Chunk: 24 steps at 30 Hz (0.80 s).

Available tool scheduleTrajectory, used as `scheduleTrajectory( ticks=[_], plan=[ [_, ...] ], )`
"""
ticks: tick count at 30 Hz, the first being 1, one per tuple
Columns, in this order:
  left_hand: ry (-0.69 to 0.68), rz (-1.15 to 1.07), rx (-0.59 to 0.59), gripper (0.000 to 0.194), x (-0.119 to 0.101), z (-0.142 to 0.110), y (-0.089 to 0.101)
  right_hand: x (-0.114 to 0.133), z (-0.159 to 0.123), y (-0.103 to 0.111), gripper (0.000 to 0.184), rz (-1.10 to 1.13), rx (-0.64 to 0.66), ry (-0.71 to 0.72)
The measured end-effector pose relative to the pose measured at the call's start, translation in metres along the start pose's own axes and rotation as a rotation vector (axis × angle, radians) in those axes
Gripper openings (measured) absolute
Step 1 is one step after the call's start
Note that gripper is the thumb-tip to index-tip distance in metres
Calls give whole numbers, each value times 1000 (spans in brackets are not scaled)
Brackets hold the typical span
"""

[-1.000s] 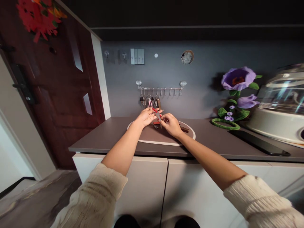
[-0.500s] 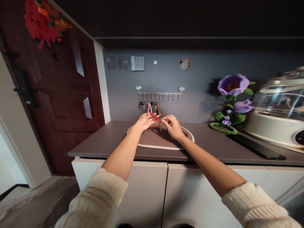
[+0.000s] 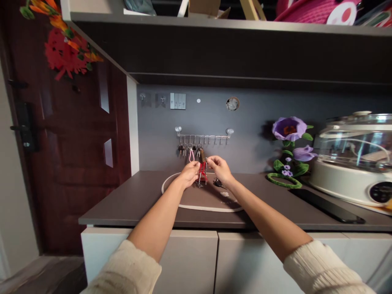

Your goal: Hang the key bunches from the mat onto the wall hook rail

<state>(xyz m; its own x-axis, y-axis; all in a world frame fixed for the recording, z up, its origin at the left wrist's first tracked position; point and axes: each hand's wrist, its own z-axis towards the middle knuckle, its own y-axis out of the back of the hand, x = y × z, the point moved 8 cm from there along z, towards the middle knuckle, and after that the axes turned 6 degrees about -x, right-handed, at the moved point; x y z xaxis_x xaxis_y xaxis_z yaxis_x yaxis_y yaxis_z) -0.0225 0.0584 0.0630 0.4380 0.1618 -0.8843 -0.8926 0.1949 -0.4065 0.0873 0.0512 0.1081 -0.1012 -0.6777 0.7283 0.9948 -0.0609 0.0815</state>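
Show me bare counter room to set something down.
Free: the counter left of the mat, toward the door, and the patch between right forearm and phone. Crowded: around left hand, right hand and red bundle; farther right, by flower and appliance.

Colours: a single bright red accent at frame centre among browns and greys.
From where I stand: cord (image 3: 203,167) red, centre; mat (image 3: 196,200) brown, off-white border; counter (image 3: 113,196) grey-brown; wall (image 3: 156,151) grey. Lower corners: sleeves (image 3: 321,265) cream, ribbed. Right: flower (image 3: 289,128) purple, orange core, green leaves (image 3: 302,169). Upper left: door (image 3: 82,134) dark red-brown; ornament (image 3: 65,53) red, orange. Lower centre: cabinet fronts (image 3: 190,261) plain off-white.
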Motion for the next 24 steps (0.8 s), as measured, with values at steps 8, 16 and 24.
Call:
scheduleTrajectory(
  ticks=[8,16,24],
  plan=[
    [-42,83,-78,4,-2,1,2,1,26,-9,25,94,-16,-124],
    [5,249,-373,6,-3,0,27,-6,56,-4,12,119,-136,-284],
    [34,343,-496,12,-2,-1,41,-19,91,4,8,72,-318,-321]
  ],
)
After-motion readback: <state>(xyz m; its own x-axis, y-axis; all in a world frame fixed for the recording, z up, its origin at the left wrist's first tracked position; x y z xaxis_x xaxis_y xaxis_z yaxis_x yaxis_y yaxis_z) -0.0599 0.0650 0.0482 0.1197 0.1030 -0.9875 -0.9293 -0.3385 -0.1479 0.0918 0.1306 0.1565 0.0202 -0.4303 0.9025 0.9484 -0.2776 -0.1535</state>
